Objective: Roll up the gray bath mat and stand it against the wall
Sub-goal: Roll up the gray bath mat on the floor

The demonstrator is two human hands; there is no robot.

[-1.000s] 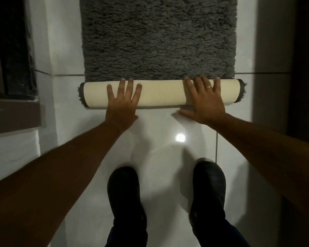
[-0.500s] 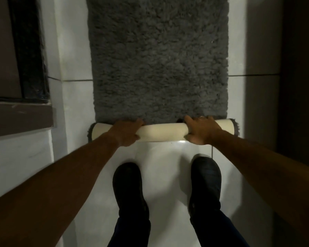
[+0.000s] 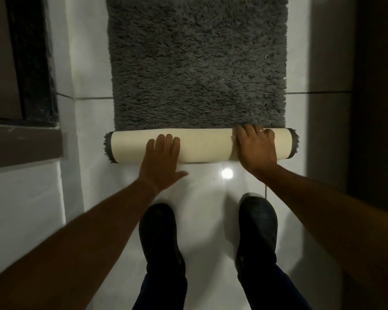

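Observation:
The gray shaggy bath mat [image 3: 197, 63] lies flat on the white tiled floor [image 3: 206, 198], stretching away from me. Its near end is wound into a roll [image 3: 204, 145] with the cream backing outward and gray fringe at both ends. My left hand [image 3: 161, 159] rests flat on the near side of the roll's left half, fingers on the backing and thumb spread over the floor. My right hand [image 3: 254, 148] is on the roll's right part, fingers curled over its top to the pile.
My two dark shoes [image 3: 159, 233] [image 3: 257, 227] stand just behind the roll. On the left are a white wall [image 3: 20, 209], a brown ledge [image 3: 23, 144] and a dark frame [image 3: 31, 63]. A dark surface [image 3: 376, 86] borders the right side.
Half a second ago both hands were curled around the roll. Now my left hand lies flat on it, and the roll shows more of its cream backing.

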